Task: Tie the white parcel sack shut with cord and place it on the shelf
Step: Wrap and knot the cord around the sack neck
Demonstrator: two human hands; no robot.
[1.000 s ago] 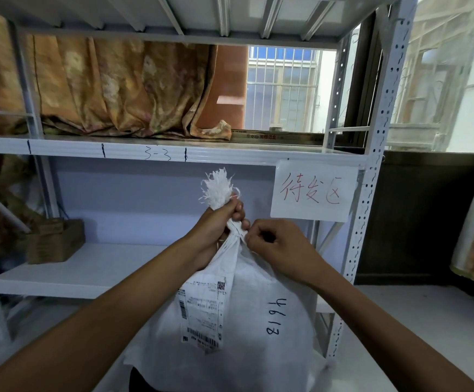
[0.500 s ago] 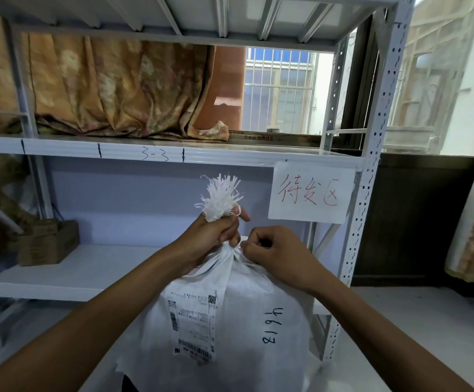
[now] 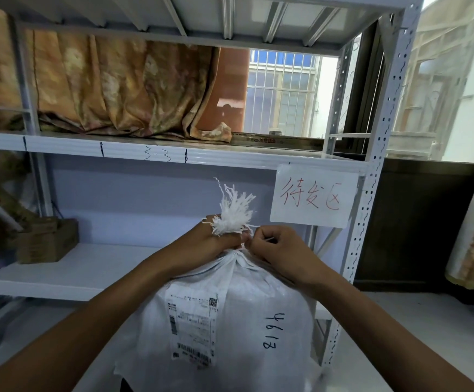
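Note:
The white parcel sack (image 3: 238, 315) stands in front of me, low in the centre, with a shipping label and the handwritten number 4618. Its gathered neck ends in a frayed white tuft (image 3: 234, 213). My left hand (image 3: 216, 244) is clenched around the neck just under the tuft. My right hand (image 3: 281, 247) pinches a thin white cord (image 3: 266, 239) right beside the neck. Where the cord runs around the neck is mostly hidden by my fingers. Behind the sack is the white metal shelf (image 3: 68, 275).
A brown cardboard box (image 3: 47, 240) sits at the left of the lower shelf. A paper sign with red writing (image 3: 313, 196) hangs from the upper shelf board (image 3: 145, 154). The perforated upright (image 3: 371, 193) stands at the right. Patterned curtains hang behind, and a window.
The sack's neck has sunk a little and the tuft has fanned out wider. My right hand has closed in against the neck, pinching the cord. My left hand keeps its grip.

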